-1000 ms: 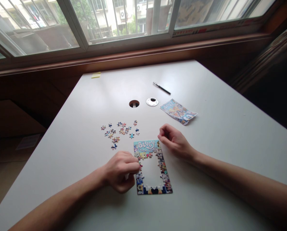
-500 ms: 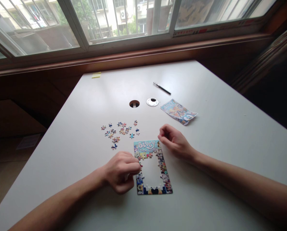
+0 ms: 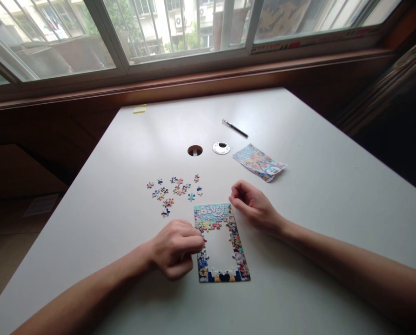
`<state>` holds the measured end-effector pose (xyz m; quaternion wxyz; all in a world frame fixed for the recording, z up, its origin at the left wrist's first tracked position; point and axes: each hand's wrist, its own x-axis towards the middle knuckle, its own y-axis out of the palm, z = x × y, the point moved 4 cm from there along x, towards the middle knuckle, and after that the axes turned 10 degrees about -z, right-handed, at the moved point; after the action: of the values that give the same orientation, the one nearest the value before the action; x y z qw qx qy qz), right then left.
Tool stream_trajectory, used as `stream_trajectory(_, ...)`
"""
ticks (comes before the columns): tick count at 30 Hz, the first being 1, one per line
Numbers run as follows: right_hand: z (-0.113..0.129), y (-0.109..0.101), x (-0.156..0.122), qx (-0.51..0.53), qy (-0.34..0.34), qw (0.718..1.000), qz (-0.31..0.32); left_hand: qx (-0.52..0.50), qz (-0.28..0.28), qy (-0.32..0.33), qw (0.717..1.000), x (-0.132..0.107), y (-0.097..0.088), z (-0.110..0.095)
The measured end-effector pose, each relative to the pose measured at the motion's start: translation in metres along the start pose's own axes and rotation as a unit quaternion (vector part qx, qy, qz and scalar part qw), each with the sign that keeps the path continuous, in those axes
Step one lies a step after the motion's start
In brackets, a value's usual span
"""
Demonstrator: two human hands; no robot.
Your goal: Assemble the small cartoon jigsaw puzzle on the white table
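A partly assembled jigsaw puzzle [image 3: 241, 249] lies on the white table, its border joined around a bare middle. Its top carries a light-blue title band. My left hand [image 3: 176, 249] is closed at the puzzle's left edge, the knuckles overlapping that side; the fingertips are hidden, so I cannot see whether they hold anything. Beside the top right corner rests my right hand [image 3: 255, 204], fingers curled closed, with nothing visible in them. Several loose puzzle pieces [image 3: 168, 202] lie scattered beyond my left hand.
A creased picture sheet [image 3: 258, 162] lies beyond my right hand. Farther back are a black pen [image 3: 236, 128], a round silver cover [image 3: 221, 148] and a hole [image 3: 195, 150] in the table [image 3: 131, 153]. A yellow sticky note [image 3: 140, 109] is near the far edge, below the window.
My left hand's thumb has shifted very slightly. The right hand, the puzzle and the loose pieces look the same.
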<state>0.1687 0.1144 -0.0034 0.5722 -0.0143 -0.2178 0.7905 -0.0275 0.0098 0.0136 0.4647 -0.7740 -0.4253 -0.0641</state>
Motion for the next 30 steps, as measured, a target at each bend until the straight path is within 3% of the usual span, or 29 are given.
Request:
stream_trajectory(24,0.0004,0.0004,0.0001,-0.001,0.003,1.0,0.0,0.002,0.019,-0.017,1.0,-0.0014,0.0004,0.0019)
stream_trajectory(30,0.0008,0.0002,-0.0006,-0.002,0.006,1.0,0.005,0.062,-0.007,-0.023,0.998,-0.0007,-0.0042,0.0011)
